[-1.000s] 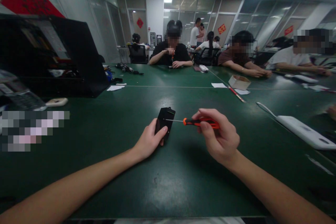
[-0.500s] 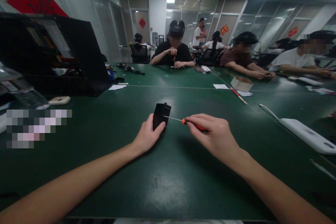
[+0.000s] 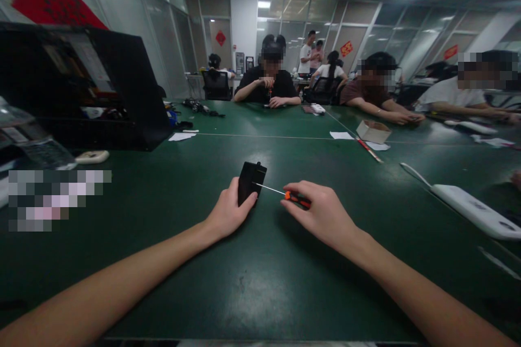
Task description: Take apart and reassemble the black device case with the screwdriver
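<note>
Near the middle of the table, my left hand (image 3: 228, 207) is closed round a flat black plastic case (image 3: 249, 180) with a small tab on its far edge, tilted up off the tabletop. My right hand (image 3: 321, 207) grips a screwdriver (image 3: 299, 199) by its orange and black handle, thumb and fingers on opposite sides. The thin metal shaft points left, and its tip meets the face of the case. Whether it sits in a screw is too small to tell.
On the green table (image 3: 260, 282) a black box (image 3: 150, 92) and a plastic bottle (image 3: 36, 135) stand at left. A white power bank (image 3: 474, 209) with a cable lies at right. Farther off are a small carton (image 3: 373, 132), paper slips (image 3: 342, 135) and people seated across.
My right hand has shifted slightly left and down, its fingers loosened and moved on the handle, showing more of it. The case has barely moved, and the screwdriver tip stays at it.
</note>
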